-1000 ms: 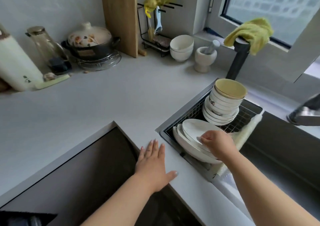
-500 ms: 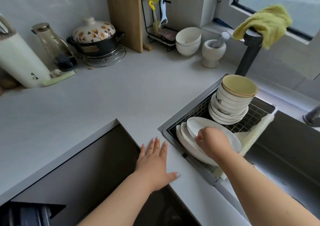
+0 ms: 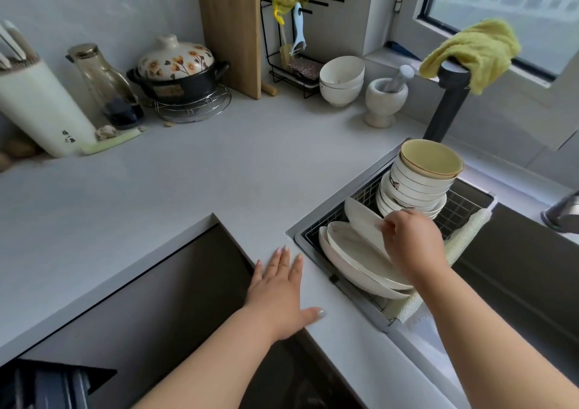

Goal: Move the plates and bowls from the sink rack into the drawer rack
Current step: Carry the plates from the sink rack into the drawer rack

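Head view, L to R. Far L on bench [image 3: 194,170]: white knife holder [image 3: 40,107], glass jar [image 3: 103,82], floral-lid clay pot [image 3: 178,73] on a wire trivet. Lower L: dark open cavity [image 3: 131,302] below bench edge; drawer rack presumably down there, but its wires can't be made out, and no plates or bowls visible in it.

Left hand [image 3: 279,295]: flat on bench edge, fingers straight and spread, holding nothing.

Sink rack [image 3: 463,208], R of centre: three plates lean at the near end. Right hand [image 3: 410,245] pinches the rim of the top plate [image 3: 363,220], which is tilted up off the other two plates [image 3: 354,261] but still inside the rack. Bowl stack [image 3: 419,183] stands at the far end, yellow-lined bowl on top, untouched.

Progress (est.): early stage. First plate lift in hand; nothing seen transferred. Remaining: all three plates, then full bowl stack.
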A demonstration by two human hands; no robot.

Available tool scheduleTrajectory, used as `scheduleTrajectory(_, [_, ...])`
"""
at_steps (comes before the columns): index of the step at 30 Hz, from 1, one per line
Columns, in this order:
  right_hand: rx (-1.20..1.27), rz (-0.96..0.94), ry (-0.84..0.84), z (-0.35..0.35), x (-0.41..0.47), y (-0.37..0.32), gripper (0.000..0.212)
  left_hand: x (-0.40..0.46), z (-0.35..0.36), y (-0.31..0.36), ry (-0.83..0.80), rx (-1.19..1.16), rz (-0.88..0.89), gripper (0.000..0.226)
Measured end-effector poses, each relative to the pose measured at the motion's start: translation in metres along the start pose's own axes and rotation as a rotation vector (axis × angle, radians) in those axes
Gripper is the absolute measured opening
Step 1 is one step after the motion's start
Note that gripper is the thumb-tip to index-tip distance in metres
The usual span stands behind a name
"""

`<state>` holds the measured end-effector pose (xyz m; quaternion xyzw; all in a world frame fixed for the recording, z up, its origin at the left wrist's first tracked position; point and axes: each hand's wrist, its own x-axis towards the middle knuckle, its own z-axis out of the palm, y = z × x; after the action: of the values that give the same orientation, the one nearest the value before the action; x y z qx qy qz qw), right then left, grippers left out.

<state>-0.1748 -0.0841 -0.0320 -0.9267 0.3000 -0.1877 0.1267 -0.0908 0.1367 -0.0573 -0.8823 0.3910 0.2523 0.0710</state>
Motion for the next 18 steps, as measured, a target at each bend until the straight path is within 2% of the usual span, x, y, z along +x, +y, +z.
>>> scheduleTrajectory(3, [0.099, 0.072, 0.025, -0.024, 0.003, -0.010, 0.021, -0.001, 0.001, -0.004, 0.042, -0.050, 0.012, 0.098])
scheduleTrajectory(5, [0.137, 0.070, 0.055, -0.045, 0.001, -0.021, 0.018, -0.006, -0.003, -0.009, 0.082, -0.176, 0.023, 0.091])
scheduleTrajectory(7, [0.148, -0.008, 0.115, -0.067, -0.005, -0.035, 0.016, -0.014, -0.014, -0.012, 0.169, -0.488, 0.002, 0.082])
scheduleTrajectory(10, [0.181, -0.245, 0.226, -0.094, -0.015, -0.066, 0.017, -0.032, -0.044, -0.014, 0.353, -1.061, -0.085, 0.062])
scheduleTrajectory(12, [0.191, -0.422, 0.239, -0.104, -0.024, -0.089, 0.020, -0.048, -0.065, -0.018, 0.310, -1.570, -0.128, 0.049])
scheduleTrajectory(14, [0.182, -0.597, 0.187, -0.108, -0.035, -0.115, 0.025, -0.067, -0.083, -0.029, 0.153, -2.062, -0.101, 0.055])
scheduleTrajectory(16, [0.197, -0.760, 0.131, -0.103, -0.049, -0.143, 0.027, -0.090, -0.088, -0.048, 0.062, -2.290, -0.087, 0.064])
scheduleTrajectory(18, [0.236, -0.881, 0.101, -0.091, -0.064, -0.169, 0.023, -0.112, -0.080, -0.069, 0.151, -2.328, -0.147, 0.051])
